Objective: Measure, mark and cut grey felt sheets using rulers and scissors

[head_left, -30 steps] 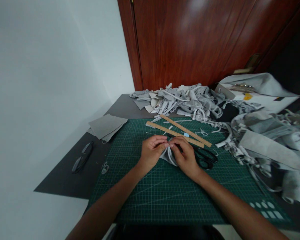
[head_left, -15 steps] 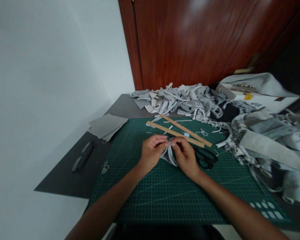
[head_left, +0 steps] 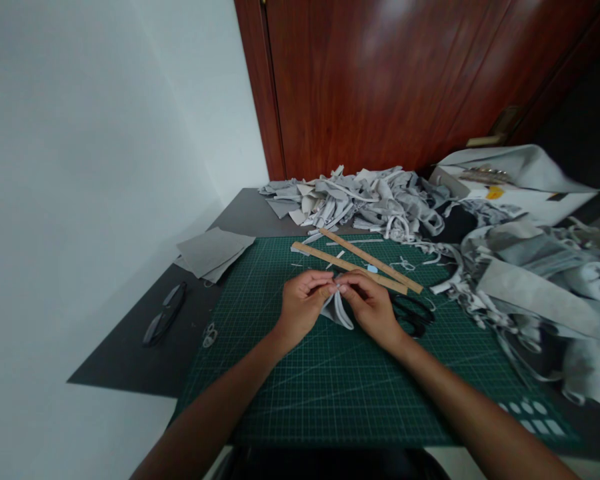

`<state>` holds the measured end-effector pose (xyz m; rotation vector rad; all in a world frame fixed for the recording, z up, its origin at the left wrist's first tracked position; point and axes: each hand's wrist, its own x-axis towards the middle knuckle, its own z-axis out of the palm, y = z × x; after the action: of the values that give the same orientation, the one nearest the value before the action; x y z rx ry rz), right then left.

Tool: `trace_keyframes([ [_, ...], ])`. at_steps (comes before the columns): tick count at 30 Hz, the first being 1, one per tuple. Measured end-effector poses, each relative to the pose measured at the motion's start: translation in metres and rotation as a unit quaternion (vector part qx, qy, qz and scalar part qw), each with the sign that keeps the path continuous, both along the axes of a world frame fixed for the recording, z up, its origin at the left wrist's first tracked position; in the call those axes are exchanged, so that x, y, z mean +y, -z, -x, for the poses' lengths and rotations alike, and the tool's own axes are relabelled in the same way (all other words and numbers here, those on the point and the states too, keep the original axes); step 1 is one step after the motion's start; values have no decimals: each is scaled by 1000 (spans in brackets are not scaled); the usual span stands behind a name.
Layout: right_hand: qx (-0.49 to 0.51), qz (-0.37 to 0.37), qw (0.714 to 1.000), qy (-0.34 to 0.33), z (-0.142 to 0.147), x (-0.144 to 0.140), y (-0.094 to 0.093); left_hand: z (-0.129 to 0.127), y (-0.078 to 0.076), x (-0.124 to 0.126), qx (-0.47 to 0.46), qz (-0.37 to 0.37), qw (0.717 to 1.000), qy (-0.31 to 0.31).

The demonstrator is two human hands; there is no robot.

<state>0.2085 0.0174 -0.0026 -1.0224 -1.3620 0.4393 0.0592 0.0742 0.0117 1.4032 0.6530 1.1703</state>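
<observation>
A small folded piece of grey fabric (head_left: 339, 315) hangs between my hands, above the green cutting mat (head_left: 330, 393). My left hand (head_left: 304, 300) pinches its upper edge from the left, thumb against fingertips. From the right, my right hand (head_left: 370, 300) pinches the same edge, and the fingertips of both hands nearly meet. The fabric's lower part falls in loose folds below the thumbs. Fingers hide its top. Black-handled scissors (head_left: 414, 313) lie just right of my right hand, their blades partly covered by it.
Two wooden rulers (head_left: 370, 259) cross the mat beyond my hands. Fabric scraps (head_left: 340, 197) are heaped at the back, with more cloth (head_left: 545, 287) at right beside a white box (head_left: 520, 197). Grey fabric sheets (head_left: 215, 252) and eyeglasses (head_left: 165, 313) lie at left.
My right hand has shifted slightly left, closer to the left fingertips. The fabric's hanging folds have drawn closer together. The view has moved a little.
</observation>
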Motion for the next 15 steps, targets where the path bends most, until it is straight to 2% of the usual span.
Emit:
trace_keyframes([
  [5, -30, -28, 999, 3, -3, 0, -5, 0, 4, 2, 7, -19, 1000, 4],
  [15, -32, -59, 997, 47, 3, -4, -3, 0, 1, 4, -35, 59, 997, 48],
])
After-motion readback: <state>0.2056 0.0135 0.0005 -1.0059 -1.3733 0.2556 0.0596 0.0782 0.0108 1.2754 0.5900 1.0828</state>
